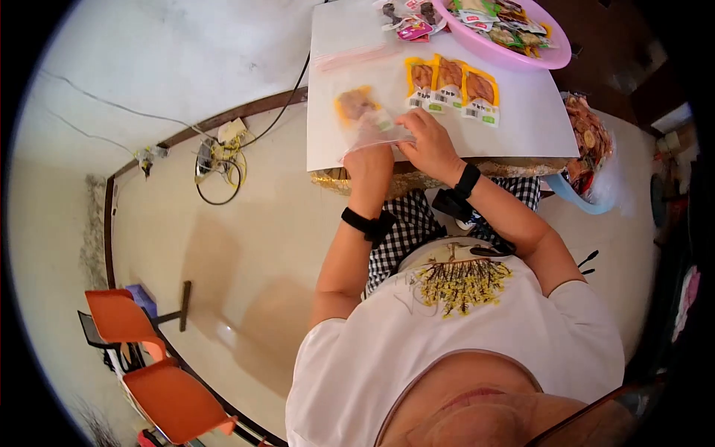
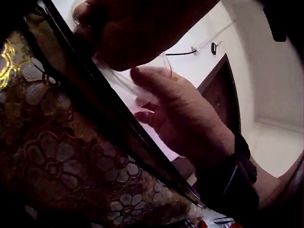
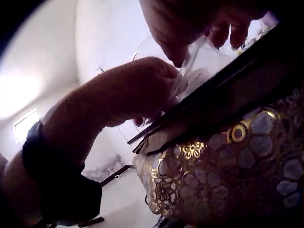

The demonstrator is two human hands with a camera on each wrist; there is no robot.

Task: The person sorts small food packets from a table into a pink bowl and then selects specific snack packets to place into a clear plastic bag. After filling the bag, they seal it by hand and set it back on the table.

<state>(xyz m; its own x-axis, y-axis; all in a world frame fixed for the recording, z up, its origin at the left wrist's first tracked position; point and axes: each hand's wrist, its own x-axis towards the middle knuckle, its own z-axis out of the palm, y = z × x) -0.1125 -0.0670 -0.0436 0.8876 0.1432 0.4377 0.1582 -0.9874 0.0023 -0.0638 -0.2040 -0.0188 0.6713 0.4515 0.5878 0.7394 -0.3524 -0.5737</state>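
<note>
A clear plastic bag [image 1: 380, 131] with a yellow-edged food packet [image 1: 355, 103] inside lies at the table's near left. The left hand [image 1: 370, 165] grips the bag's near edge, partly covered by the film. At the bag's right corner, the right hand [image 1: 430, 145] pinches the edge between thumb and fingers. In the right wrist view, clear film [image 3: 192, 59] stretches between the left hand [image 3: 128, 88] and the right hand [image 3: 199, 21]. The left wrist view shows the right hand [image 2: 185, 114] with curled fingers at the film. Three yellow-edged packets [image 1: 449, 80] lie beyond the right hand.
A pink basin [image 1: 514, 52] full of assorted packets stands at the table's far right. Small packets [image 1: 415, 28] lie beside it. Flat clear bags [image 1: 356, 56] are at the far left of the white tabletop [image 1: 521, 138]. A filled bag [image 1: 588, 141] stands right of the table.
</note>
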